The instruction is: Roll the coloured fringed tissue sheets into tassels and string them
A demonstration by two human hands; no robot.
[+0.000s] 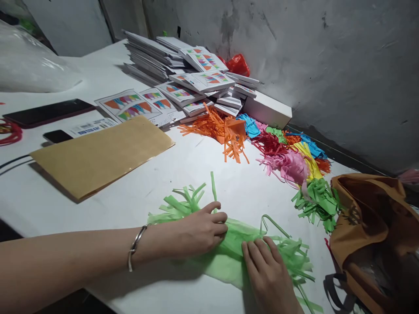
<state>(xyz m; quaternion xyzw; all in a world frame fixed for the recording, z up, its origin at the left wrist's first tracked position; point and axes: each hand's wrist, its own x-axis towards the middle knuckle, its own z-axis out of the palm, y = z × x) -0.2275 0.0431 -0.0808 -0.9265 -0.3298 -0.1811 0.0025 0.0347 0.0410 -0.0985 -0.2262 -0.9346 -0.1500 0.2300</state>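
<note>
Left hand (199, 229): fingers loosely curled over the tissue; whether pinching any cannot be told.
Right hand (270, 268): fingers half bent, tips on the tissue; thumb hidden, grip cannot be told.
Green fringed tissue paper (225, 271): one piece, under and between both hands, fringes splayed outward past each.
Hazard, tissue: thin sheet could tear or crease if the hands pull unevenly.
Hazard, fringe: strips might tangle or fold under, given the loose strip (278, 226) looping just beyond the right hand.
Printed sheet (134, 107): beyond the left hand, past a kraft envelope (104, 157); coloured pennant pictures, small print illegible.
Barcode label (93, 126): behind the envelope; blue marks, wording unreadable.
Brands: none legible.
</note>
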